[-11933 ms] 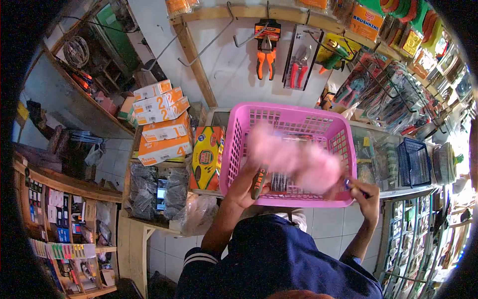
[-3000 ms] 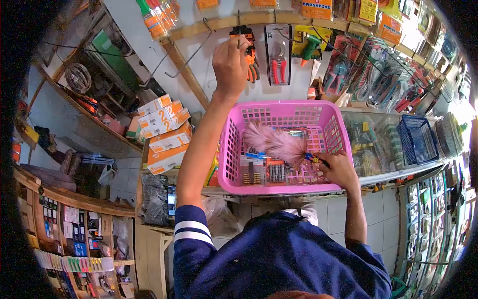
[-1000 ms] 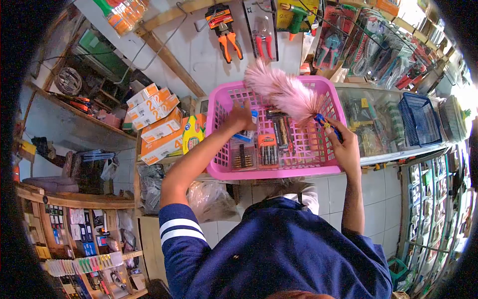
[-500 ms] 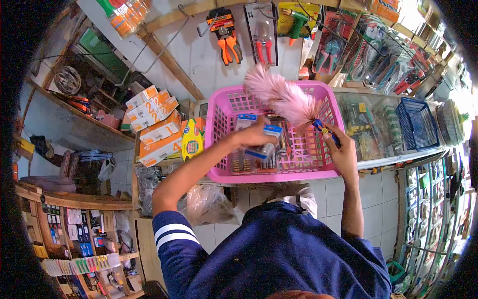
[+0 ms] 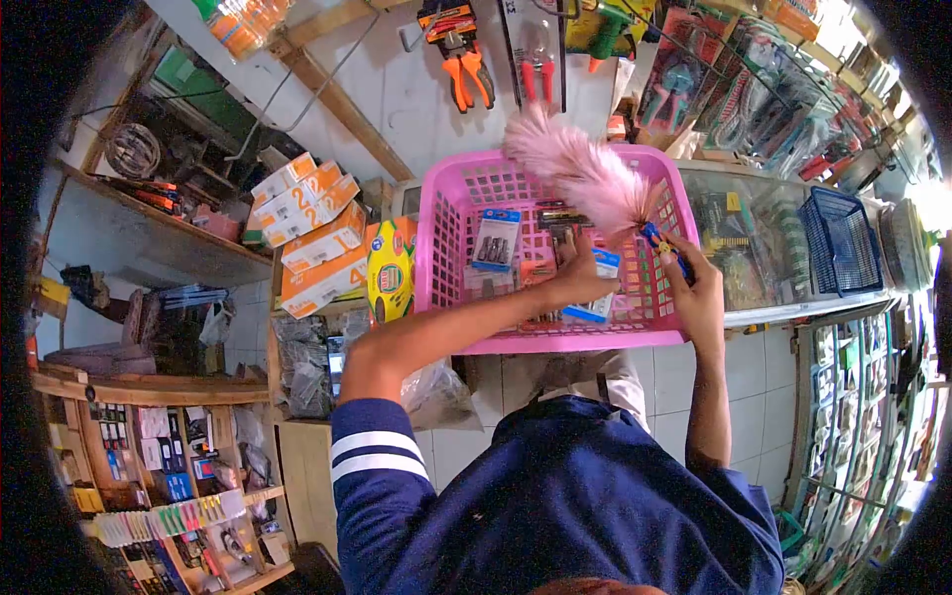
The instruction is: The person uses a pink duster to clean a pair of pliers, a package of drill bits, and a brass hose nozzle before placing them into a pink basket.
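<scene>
A pink plastic basket (image 5: 516, 343) stands in front of me with small packaged items in it. My left hand (image 5: 585, 278) is inside the basket, right of its middle, closed at a blue-and-white packet (image 5: 601, 288). Another blue packet (image 5: 496, 240) lies on the left side of the basket, apart from my hand. At the basket's right rim, my right hand (image 5: 695, 283) is wrapped round the blue handle of a feather duster (image 5: 585, 174). The duster's pink feathers slant up and left over the back of the basket.
Orange-and-white boxes (image 5: 322, 283) and a yellow-green box (image 5: 391, 268) are stacked left of the basket. On the glass counter (image 5: 773, 312) to the right sits a dark blue basket (image 5: 841, 243). Pliers (image 5: 462, 69) and other packaged tools hang on the wall behind.
My left hand has moved right within the basket with the blue-and-white packet, uncovering the blue packet at the left. The view has shifted slightly; my right hand still holds the duster.
</scene>
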Demonstrator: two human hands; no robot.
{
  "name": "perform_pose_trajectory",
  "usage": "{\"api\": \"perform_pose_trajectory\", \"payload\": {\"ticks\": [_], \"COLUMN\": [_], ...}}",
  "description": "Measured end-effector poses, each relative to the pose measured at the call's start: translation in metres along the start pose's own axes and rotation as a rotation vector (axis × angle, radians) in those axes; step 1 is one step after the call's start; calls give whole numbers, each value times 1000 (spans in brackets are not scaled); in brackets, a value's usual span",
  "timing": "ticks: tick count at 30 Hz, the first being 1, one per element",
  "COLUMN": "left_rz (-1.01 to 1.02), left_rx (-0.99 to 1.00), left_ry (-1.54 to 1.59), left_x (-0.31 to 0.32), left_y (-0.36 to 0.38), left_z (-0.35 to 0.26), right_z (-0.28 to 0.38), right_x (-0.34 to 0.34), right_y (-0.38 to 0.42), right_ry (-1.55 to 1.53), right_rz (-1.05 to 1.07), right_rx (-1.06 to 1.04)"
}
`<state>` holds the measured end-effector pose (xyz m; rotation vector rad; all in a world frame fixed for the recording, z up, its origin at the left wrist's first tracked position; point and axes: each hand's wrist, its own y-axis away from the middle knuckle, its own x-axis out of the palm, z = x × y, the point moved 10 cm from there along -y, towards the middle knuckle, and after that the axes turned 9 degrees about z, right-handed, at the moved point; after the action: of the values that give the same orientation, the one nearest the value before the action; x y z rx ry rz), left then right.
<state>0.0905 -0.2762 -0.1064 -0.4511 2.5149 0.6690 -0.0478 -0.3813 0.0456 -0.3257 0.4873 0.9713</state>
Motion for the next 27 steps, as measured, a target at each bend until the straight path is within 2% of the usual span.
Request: {"api": "perform_pose_trajectory", "payload": {"ticks": [3,5,7,8,9,10,12,13,15,18,22,24,25,27], "left_rz": [-97,-324,-85,-127,-172,-379,-516,-450,-300,-87,109,129,103,108], "left_rx": [168,409,365,404,442,539,561,490,493,632,641,617,600,525], "left_ry": [-190,-295,-75,-124,-174,-386,-584,-563,-359,83,325,270,150,272], "left_x": [5,-3,-1,-13,-25,-42,-60,-62,-56,-32,-16,-10,-10,-16], "left_y": [-15,-10,-19,-16,-14,-6,9,6,-7,-31,-46,-55,-67,-67], "left_z": [-29,-47,-37,-40,-41,-46,-56,-50,-49,-44,-28,-2,19,22], "right_z": [2,3,0,-4,-2,-2,-1,-1,-3,-4,-1,-4,-3,-4], "right_x": [-2,-4,-1,-1,-3,-4,-5,-5,-6,-9,-11,-10,-10,-10], "right_y": [2,2,1,1,1,-1,-1,-1,-3,-3,-3,-4,-5,-5], "right_ry": [17,-17,-99,-141,-124,-109,-109,-121,-128,-123,-165,-190,-215,-260], "right_rz": [-22,-32,35,66,47,26,22,41,37,21,52,103,93,69], "right_rx": [-40,-81,2,46,-12,-70,-116,-104,-116,-166,-183,-142,-186,-265]}}
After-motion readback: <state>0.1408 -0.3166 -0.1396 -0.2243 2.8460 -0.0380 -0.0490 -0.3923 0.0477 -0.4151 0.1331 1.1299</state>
